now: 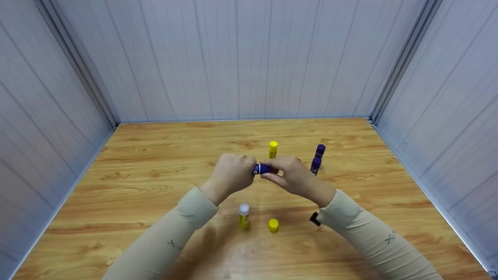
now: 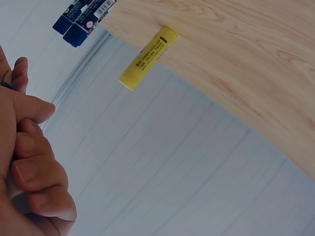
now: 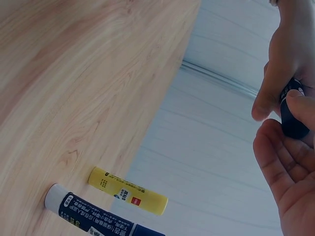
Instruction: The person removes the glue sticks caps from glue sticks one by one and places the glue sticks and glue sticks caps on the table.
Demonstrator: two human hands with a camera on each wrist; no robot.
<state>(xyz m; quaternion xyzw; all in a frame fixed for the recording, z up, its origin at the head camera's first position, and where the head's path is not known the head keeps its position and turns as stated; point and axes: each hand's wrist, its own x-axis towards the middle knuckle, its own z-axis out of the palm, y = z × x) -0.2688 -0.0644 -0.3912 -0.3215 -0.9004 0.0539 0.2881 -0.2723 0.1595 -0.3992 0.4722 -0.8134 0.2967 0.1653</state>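
Note:
Above the tabletop, my left hand [image 1: 233,174] grips the body of a dark blue glue stick [image 1: 256,169], mostly hidden in the curled fingers. My right hand [image 1: 295,177] pinches the dark blue cap [image 1: 265,168] end between thumb and fingers. A white band shows between the two parts. In the right wrist view the blue glue stick [image 3: 293,115] is between both hands. Close below the hands stands a yellow glue stick [image 1: 244,219] with a white top, and a loose yellow cap [image 1: 273,225] is beside it.
Behind the hands stands a capped yellow glue stick [image 1: 273,149]. To the right are two upright dark blue glue sticks, one farther back [image 1: 320,151] and one nearer [image 1: 315,165]. A small dark object [image 1: 314,219] shows by the right cuff. Pale panel walls [image 1: 249,58] enclose the wooden table [image 1: 155,155].

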